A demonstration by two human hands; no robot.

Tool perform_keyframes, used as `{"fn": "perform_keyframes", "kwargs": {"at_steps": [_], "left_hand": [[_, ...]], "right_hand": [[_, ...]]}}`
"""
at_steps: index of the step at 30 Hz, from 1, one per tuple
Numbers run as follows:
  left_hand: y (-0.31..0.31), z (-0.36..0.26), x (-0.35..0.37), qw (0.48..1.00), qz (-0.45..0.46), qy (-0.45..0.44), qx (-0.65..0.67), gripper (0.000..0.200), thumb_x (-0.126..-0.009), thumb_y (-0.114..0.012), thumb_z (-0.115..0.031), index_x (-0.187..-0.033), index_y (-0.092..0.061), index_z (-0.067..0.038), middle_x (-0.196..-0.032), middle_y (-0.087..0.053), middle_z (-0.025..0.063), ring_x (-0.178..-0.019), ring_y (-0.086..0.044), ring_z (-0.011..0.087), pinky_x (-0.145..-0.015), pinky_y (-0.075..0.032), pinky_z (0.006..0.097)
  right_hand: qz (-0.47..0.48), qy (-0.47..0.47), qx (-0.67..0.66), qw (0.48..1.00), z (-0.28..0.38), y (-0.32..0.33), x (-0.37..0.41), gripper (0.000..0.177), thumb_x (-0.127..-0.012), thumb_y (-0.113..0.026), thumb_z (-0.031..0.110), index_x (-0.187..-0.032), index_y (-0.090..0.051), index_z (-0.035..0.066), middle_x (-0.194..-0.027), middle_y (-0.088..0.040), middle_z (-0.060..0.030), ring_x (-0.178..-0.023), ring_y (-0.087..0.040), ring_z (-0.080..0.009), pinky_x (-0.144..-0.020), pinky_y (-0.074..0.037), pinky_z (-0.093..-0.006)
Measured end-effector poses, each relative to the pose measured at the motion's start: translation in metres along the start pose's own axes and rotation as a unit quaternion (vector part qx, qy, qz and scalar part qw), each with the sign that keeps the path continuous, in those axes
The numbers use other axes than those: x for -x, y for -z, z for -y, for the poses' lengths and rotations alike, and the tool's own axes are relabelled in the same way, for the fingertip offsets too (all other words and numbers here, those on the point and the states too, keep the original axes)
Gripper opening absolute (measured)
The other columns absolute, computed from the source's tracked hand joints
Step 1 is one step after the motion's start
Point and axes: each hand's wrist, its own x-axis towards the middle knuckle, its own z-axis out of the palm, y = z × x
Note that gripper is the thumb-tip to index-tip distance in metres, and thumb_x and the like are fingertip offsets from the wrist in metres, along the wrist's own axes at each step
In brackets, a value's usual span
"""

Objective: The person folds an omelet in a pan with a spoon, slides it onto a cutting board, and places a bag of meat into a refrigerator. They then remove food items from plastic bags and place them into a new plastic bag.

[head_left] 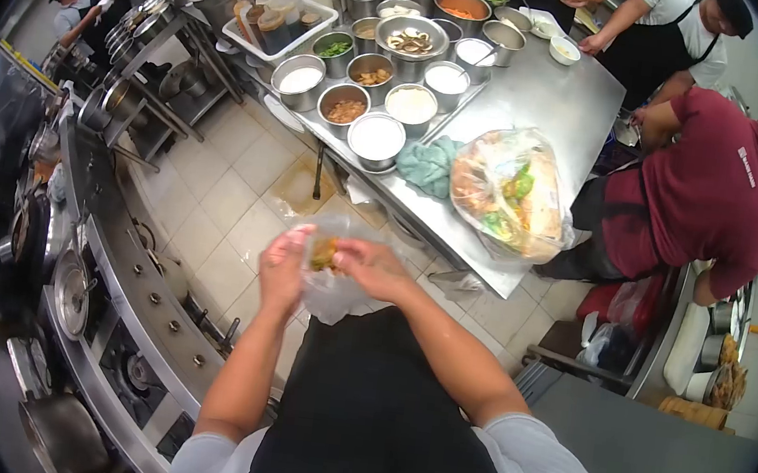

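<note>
Between my two hands, in front of my black apron, is a clear plastic bag [334,299] with some brownish-orange food [324,255] showing at its mouth. My left hand [282,268] is closed on the bag's left side. From the right, my right hand [377,268] has its fingers bent in at the opening, against the food; the fingertips are partly hidden. Beyond my hands, on the steel table [557,112], lies a large clear bag of mixed vegetables [510,195]. A green cloth [428,164] is bunched beside it.
Several steel containers of ingredients [376,138] crowd the table's left part. A stove [136,354] with pans runs along my left. At the right a person in a maroon shirt [722,182] bends over a counter; other people stand at the back.
</note>
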Motion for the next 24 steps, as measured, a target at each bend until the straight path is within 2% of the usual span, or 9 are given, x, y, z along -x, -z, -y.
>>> {"fn": "perform_keyframes", "kwargs": {"at_steps": [3, 5, 6, 9, 11, 15, 17, 19, 24], "left_hand": [[0.018, 0.005, 0.018, 0.991, -0.06, 0.022, 0.118, 0.026, -0.096, -0.055, -0.023, -0.109, -0.063, -0.001, -0.101, -0.064, 0.0052, -0.089, -0.058, 0.0106, -0.079, -0.047, 0.026], [0.019, 0.007, 0.039, 0.987, -0.119, 0.025, 0.107, 0.025, -0.096, -0.056, -0.023, -0.108, -0.062, -0.002, -0.099, -0.064, 0.005, -0.087, -0.058, 0.0119, -0.078, -0.047, 0.0265], [0.02, 0.011, 0.052, 0.983, -0.121, 0.041, 0.132, 0.025, -0.095, -0.056, -0.023, -0.108, -0.062, -0.003, -0.097, -0.063, 0.0053, -0.085, -0.058, 0.0118, -0.075, -0.047, 0.0257], [0.022, 0.025, 0.083, 0.977, -0.161, 0.037, 0.132, 0.024, -0.095, -0.057, -0.023, -0.107, -0.063, -0.003, -0.092, -0.063, 0.0033, -0.073, -0.054, 0.008, -0.064, -0.044, 0.0229], [0.037, 0.038, 0.104, 0.976, -0.175, 0.045, 0.123, 0.024, -0.094, -0.058, -0.023, -0.106, -0.064, -0.003, -0.09, -0.063, 0.0019, -0.068, -0.049, 0.006, -0.06, -0.041, 0.0218], [0.034, 0.042, 0.148, 0.964, -0.244, 0.06, 0.084, 0.024, -0.094, -0.059, -0.024, -0.103, -0.066, -0.003, -0.085, -0.062, -0.0021, -0.058, -0.037, 0.0018, -0.053, -0.032, 0.0198], [0.038, 0.051, 0.17, 0.959, -0.259, 0.078, 0.086, 0.025, -0.094, -0.058, -0.024, -0.104, -0.066, -0.003, -0.088, -0.063, -0.0002, -0.064, -0.045, 0.0032, -0.057, -0.038, 0.0207], [0.024, 0.059, 0.185, 0.954, -0.277, 0.075, 0.089, 0.026, -0.095, -0.057, -0.023, -0.106, -0.065, -0.001, -0.094, -0.064, 0.003, -0.077, -0.055, 0.0072, -0.07, -0.045, 0.0235], [0.02, 0.079, 0.229, 0.923, -0.357, 0.041, 0.134, 0.027, -0.096, -0.056, -0.022, -0.107, -0.063, 0.002, -0.098, -0.064, 0.0043, -0.089, -0.057, 0.0102, -0.081, -0.046, 0.0257]], "right_hand": [[-0.305, 0.144, 0.176, 0.925, 0.002, 0.11, 0.028, 0.024, -0.081, -0.066, 0.019, -0.101, -0.065, 0.006, -0.094, -0.064, -0.013, -0.093, -0.06, -0.0304, -0.083, -0.047, -0.0377], [-0.408, 0.063, 0.366, 0.834, 0.016, 0.199, 0.029, 0.032, -0.079, -0.062, 0.012, -0.109, -0.06, 0.003, -0.111, -0.06, -0.0164, -0.105, -0.057, -0.0319, -0.091, -0.045, -0.0386], [-0.389, -0.025, 0.461, 0.797, 0.007, 0.228, 0.018, 0.044, -0.074, -0.064, 0.014, -0.116, -0.056, 0.005, -0.114, -0.058, -0.0166, -0.101, -0.057, -0.0321, -0.091, -0.043, -0.0432], [-0.266, -0.093, 0.504, 0.816, -0.001, 0.263, -0.017, 0.062, -0.067, -0.07, 0.021, -0.123, -0.051, 0.004, -0.12, -0.057, -0.0171, -0.109, -0.055, -0.0353, -0.097, -0.04, -0.0445], [-0.179, -0.108, 0.436, 0.875, 0.019, 0.264, -0.023, 0.084, -0.056, -0.071, 0.029, -0.131, -0.042, 0.004, -0.122, -0.054, -0.0224, -0.119, -0.047, -0.0382, -0.101, -0.036, -0.0469], [-0.174, -0.046, 0.471, 0.864, 0.013, 0.256, -0.022, 0.081, -0.057, -0.076, 0.031, -0.126, -0.045, 0.003, -0.119, -0.057, -0.0232, -0.113, -0.053, -0.0408, -0.099, -0.04, -0.0429], [-0.198, -0.098, 0.473, 0.853, 0.012, 0.241, -0.031, 0.075, -0.061, -0.073, 0.025, -0.127, -0.045, 0.0, -0.12, -0.056, -0.0236, -0.113, -0.052, -0.0414, -0.098, -0.04, -0.0412], [-0.246, 0.033, 0.499, 0.83, -0.05, 0.266, -0.055, 0.066, -0.066, -0.068, 0.019, -0.125, -0.046, -0.001, -0.118, -0.056, -0.0255, -0.111, -0.052, -0.0431, -0.096, -0.041, -0.0419], [-0.21, 0.063, 0.219, 0.951, -0.074, 0.273, -0.061, 0.062, -0.07, -0.066, 0.009, -0.126, -0.044, -0.002, -0.11, -0.059, -0.0157, -0.099, -0.057, -0.0264, -0.089, -0.044, -0.0364]]}}
